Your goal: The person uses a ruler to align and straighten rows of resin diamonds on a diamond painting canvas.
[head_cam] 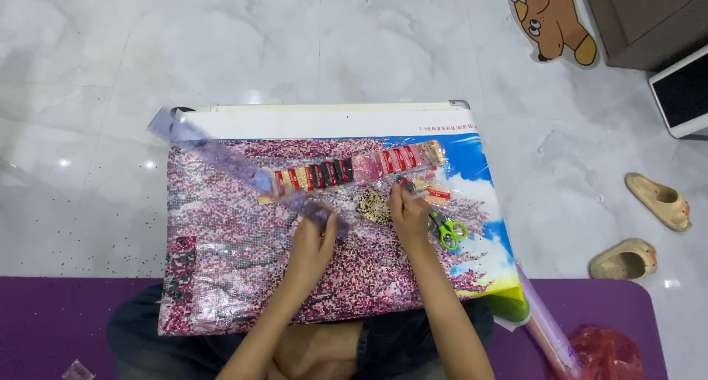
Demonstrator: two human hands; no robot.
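Nearest the camera, a purple mat (44,321) runs across the floor under the person's crossed legs, with a red bag (608,354) at its right end. On the lap lies the canvas (243,262), a wide board covered in tiny pink, white and dark beads, with blue sky and white cloud at its right edge and a white strip with a short line of red print along its far edge. The left hand (313,240) is closed on the near end of a clear purple film (214,155) that rises slantwise to the canvas's far left corner. The right hand (408,212), just beside it, pinches a thin pen (402,187) point-down on the beads. Green scissors (448,231) lie right of that hand. Beyond the hands runs a row of small packets (346,172), red, dark and pink. Farther right on the white floor sit two tan slippers (656,203), and at the far edge a brown bear cutout (552,20).
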